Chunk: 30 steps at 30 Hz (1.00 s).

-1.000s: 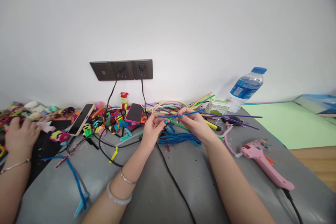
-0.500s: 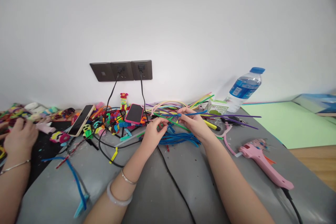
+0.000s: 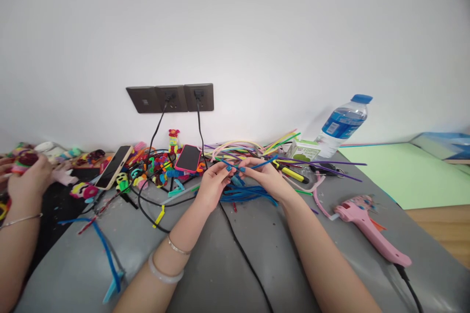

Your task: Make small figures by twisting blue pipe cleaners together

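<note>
Near the middle of the table, my left hand [image 3: 214, 183] and my right hand [image 3: 265, 176] meet fingertip to fingertip, both closed in a pinch. Between them they hold a blue pipe cleaner [image 3: 270, 161], one end of which sticks out past my right hand. Its middle is partly hidden by my fingers. Just beneath my hands lies a bundle of blue pipe cleaners [image 3: 246, 194]. Behind them are many coloured pipe cleaners [image 3: 238, 144], and a yellow cutter knife [image 3: 293, 173] lies right of my right hand.
A pink glue gun [image 3: 370, 227] with a cord lies at right. A water bottle [image 3: 340, 124] and small box [image 3: 303, 149] stand behind. Phones [image 3: 188, 158], black cables [image 3: 242, 249] and fuzzy figures [image 3: 123, 183] crowd the left. Another person's hand [image 3: 29, 183] works at far left.
My left hand has come up to my right and now pinches the blue pipe cleaner too. My right hand has shifted slightly down. The other person's hand has lifted a dark red fuzzy piece.
</note>
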Tool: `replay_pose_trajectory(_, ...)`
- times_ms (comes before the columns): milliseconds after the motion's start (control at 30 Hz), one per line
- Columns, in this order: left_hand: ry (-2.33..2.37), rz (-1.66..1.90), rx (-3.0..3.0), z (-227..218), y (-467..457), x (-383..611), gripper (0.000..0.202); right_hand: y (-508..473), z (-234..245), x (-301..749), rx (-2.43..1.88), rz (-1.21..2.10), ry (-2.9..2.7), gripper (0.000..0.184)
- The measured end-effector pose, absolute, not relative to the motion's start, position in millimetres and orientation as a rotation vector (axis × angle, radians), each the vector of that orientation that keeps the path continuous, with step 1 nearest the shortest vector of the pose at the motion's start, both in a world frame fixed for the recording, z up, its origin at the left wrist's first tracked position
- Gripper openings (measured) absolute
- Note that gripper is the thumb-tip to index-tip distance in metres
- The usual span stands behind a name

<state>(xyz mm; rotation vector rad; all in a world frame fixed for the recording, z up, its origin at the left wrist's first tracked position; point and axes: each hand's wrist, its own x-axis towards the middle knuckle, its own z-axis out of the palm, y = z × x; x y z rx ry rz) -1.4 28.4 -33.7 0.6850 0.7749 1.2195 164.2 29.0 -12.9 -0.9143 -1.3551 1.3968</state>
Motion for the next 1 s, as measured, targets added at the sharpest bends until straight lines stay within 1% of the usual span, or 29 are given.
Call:
replay_pose_trajectory(200, 0.750, 1.221, 0.674, -33, 28, -1, 0.036, 28, -12, 166, -0.920, 1.387, -1.413, 0.024)
replay_pose_trajectory(367, 0.697, 1.199, 0.608, -29, 28, -1, 0.040, 27, -11, 166, -0.876, 1.424, -1.350, 0.022)
replay_pose_trajectory(533, 0.628, 1.168, 0.638, -25, 26, -2, 0.037, 28, -10, 166, -0.841, 1.471, -1.256, 0.028)
replay_pose_trajectory(733, 0.596, 1.007, 0.762, -19, 22, -2, 0.033, 29, -10, 169, -0.817, 1.429, -1.192, 0.034)
replay_pose_trajectory(1000, 0.658, 0.891, 0.847, -21, 18, -3, 0.037, 28, -10, 175, -0.796, 1.401, -1.235, 0.026)
